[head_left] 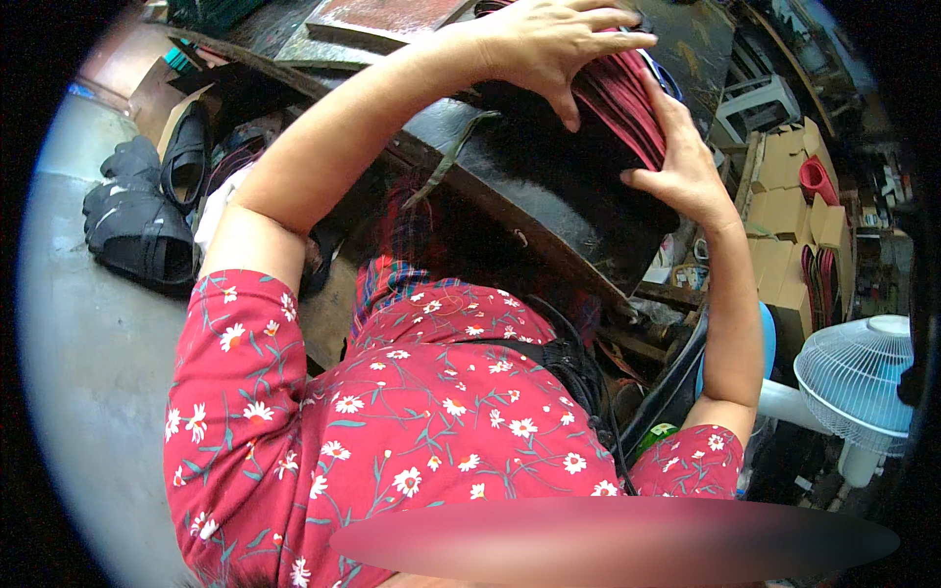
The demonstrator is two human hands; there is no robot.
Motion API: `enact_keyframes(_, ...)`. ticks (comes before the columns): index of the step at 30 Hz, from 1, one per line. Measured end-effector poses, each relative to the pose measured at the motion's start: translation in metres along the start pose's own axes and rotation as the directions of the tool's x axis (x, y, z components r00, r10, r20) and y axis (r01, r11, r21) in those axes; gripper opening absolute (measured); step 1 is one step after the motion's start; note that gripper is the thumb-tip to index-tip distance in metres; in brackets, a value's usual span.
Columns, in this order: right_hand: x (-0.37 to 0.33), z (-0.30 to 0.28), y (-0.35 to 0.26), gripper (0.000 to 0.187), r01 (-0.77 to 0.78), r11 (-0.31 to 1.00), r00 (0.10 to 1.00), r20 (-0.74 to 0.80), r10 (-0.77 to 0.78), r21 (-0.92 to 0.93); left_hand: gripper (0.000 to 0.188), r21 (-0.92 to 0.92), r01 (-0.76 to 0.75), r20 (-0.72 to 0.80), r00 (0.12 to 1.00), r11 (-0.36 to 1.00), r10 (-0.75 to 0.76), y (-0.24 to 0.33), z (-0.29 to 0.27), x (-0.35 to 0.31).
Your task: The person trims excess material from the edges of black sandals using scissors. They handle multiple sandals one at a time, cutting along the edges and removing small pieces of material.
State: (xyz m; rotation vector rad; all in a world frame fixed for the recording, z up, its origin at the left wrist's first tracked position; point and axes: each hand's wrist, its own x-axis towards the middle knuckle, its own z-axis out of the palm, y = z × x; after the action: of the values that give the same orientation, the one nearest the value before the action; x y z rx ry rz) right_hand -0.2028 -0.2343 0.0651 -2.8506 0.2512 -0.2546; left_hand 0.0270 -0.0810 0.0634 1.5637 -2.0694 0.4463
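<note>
Your left hand (544, 49) is spread wide over the far left side of the red-and-black layered stack (624, 113), its thumb pointing down along that side. Your right hand (686, 167) cups the stack's near right end, thumb well apart from the fingers; you cannot tell how firmly it presses. The stack sits near the right edge of the dark desk (549, 196). A grey-green strip (456, 157) hangs over your desk's front edge.
</note>
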Motion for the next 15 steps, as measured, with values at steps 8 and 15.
enact_keyframes(8, 0.023, -0.01, 0.011, 0.108, -0.325, 0.734, 0.943, 0.146, 0.299, 0.596, 0.045, 0.215, 0.505, -0.338, 0.842, 0.836, -0.422, 0.045, 0.032, -0.085)
enact_keyframes(15, 0.003, -0.045, 0.018, 0.065, -0.331, 0.396, 0.828, 0.062, 0.557, 0.857, 0.024, 0.005, 0.569, -0.016, 0.822, 0.822, -0.569, 0.039, 0.063, -0.105)
